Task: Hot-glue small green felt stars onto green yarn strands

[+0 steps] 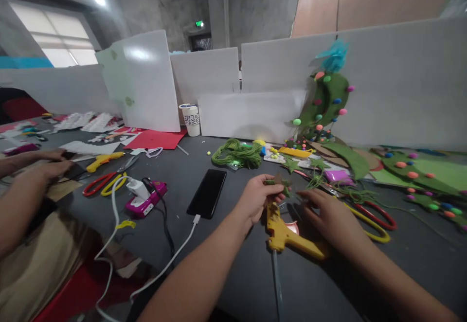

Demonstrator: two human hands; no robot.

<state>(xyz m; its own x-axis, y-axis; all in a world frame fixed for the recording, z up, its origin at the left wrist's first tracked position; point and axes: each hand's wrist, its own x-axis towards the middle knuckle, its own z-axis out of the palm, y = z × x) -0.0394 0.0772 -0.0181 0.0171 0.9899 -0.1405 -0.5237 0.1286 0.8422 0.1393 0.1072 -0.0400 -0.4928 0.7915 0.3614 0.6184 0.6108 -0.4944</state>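
Note:
My left hand [257, 196] is closed in a pinch on a small green felt piece [278, 183], held just above the table. My right hand [324, 212] lies beside it with fingers curled low over the table; what they hold, if anything, is hidden. A yellow glue gun [288, 234] lies on the dark table [237, 263] under and between both hands, with a glue stick poking out toward me. Green yarn strands [321, 181] trail just beyond the right hand.
A black phone [207, 193] on a white cable lies left of my hands. Red-and-yellow scissors [375, 217] lie to the right. A felt tree with pom-poms [324, 103] stands at the back. Another person's arms [25, 181] work at far left, near scissors [104, 183] and a paper cup [191, 119].

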